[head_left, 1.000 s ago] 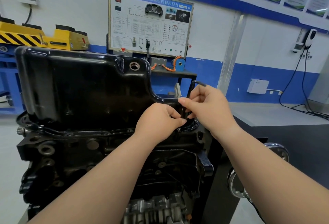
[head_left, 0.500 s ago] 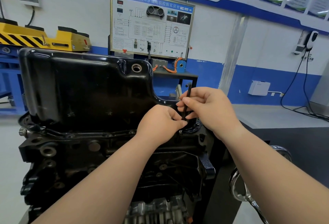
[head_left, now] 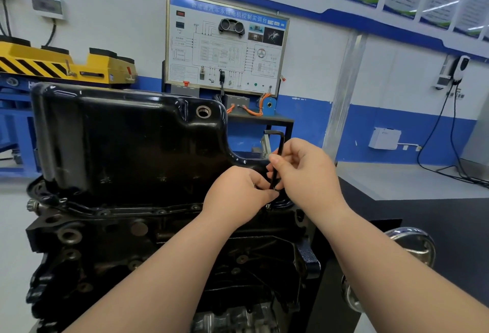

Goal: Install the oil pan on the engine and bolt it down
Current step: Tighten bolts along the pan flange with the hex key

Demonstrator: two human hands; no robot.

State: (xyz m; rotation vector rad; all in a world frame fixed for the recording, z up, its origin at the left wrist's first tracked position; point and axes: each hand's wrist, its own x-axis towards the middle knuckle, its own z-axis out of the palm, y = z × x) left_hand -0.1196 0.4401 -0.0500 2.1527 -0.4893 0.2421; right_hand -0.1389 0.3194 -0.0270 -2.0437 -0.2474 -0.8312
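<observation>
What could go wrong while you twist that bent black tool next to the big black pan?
The hex key, pinched by the right hand and steadied low by the left hand, might slip out of the bolt, hidden here, and knuckles could hit the edge of the oil pan. A dropped bolt might fall into gaps in the engine below.
</observation>
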